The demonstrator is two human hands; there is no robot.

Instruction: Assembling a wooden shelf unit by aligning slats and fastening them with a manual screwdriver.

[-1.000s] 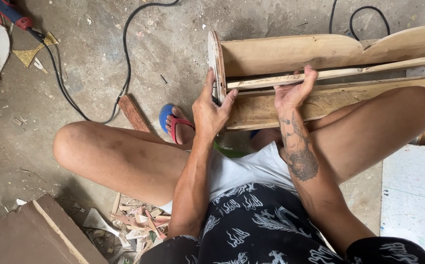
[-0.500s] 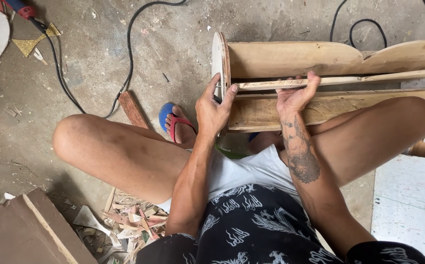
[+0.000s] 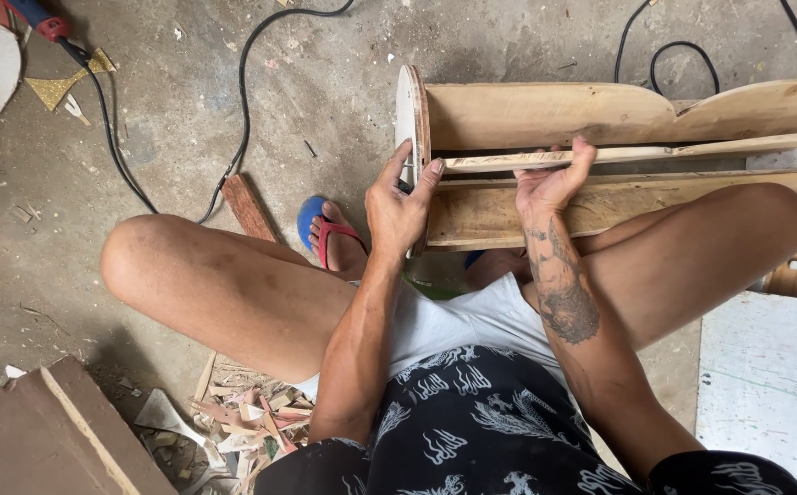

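Left hand (image 3: 401,203): clamped on the round wooden end disc (image 3: 411,119), thumb and fingers pinching its lower edge.
Right hand (image 3: 552,179): closed around the thin wooden slat (image 3: 692,149), fingertips curled over its top, just beside the disc.
Slat: lies lengthwise between the upper plank (image 3: 545,115) and lower plank (image 3: 499,215), its end butting the disc.
Assembly: rests across the person's raised knees, above the concrete floor (image 3: 178,110).
Nearby: blue flip-flop (image 3: 316,229) under the disc, black cable (image 3: 243,119), wood scraps (image 3: 243,417).
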